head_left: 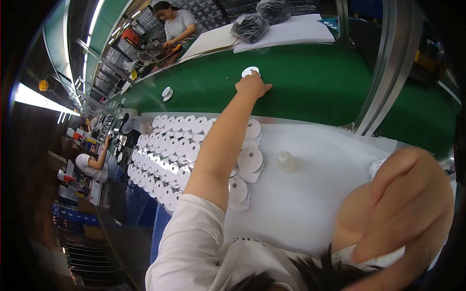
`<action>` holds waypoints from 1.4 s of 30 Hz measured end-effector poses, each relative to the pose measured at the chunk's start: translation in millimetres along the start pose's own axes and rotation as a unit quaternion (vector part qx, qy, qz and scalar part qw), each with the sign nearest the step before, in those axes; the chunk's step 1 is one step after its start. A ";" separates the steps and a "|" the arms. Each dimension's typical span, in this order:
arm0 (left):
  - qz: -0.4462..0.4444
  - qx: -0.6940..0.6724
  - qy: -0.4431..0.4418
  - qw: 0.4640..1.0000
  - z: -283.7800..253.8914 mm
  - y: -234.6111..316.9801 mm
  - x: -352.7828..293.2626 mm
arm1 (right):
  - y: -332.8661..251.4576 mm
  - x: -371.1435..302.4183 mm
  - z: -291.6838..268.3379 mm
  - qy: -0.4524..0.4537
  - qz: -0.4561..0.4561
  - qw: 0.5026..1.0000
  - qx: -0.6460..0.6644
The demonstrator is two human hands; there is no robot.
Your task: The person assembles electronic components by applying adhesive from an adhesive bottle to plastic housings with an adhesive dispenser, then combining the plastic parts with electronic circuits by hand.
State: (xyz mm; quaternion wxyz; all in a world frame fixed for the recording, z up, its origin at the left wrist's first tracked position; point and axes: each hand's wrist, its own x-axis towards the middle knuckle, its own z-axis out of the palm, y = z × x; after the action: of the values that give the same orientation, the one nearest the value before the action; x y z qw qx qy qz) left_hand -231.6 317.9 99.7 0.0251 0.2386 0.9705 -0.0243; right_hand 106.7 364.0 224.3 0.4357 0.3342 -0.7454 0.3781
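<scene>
My left arm stretches out across the white work surface to the green conveyor belt. At its end my left hand [253,86] has its fingertips on a white round disc [250,72], closed at its near edge. Under and beside that forearm lie rows of overlapping white discs [250,160] with small holes, partly hidden by the arm. My right hand [405,199] is large and blurred at the lower right, close to the camera. Its fingers look bent, and I cannot make out anything in them.
A small translucent bottle [286,161] stands on the white sheet [306,203]. More white discs [167,93] lie on the green belt [204,80]. A metal post [388,68] rises at right. Black-wrapped bundles [250,27] sit beyond the belt. Co-workers [182,26] work at far and left.
</scene>
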 end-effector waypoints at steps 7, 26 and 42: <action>-0.142 -0.063 0.051 0.987 5.3 14.9 7.6 | -35.5 -122.7 -111.8 -0.060 0.048 0.997 -0.020; 0.069 -0.026 0.146 0.987 -79.7 -59.1 2.6 | -13.0 35.4 30.2 -0.186 0.149 0.970 0.053; 0.274 -0.880 0.211 0.325 -134.6 -205.8 -245.1 | -1.2 38.7 54.5 -0.448 -0.049 0.873 0.186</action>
State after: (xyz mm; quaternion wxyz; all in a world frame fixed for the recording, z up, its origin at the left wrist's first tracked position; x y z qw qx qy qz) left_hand -115.2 30.5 256.0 0.0196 0.3262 0.2773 0.9035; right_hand 70.7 310.3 241.3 0.0030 0.5787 -0.7593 0.2976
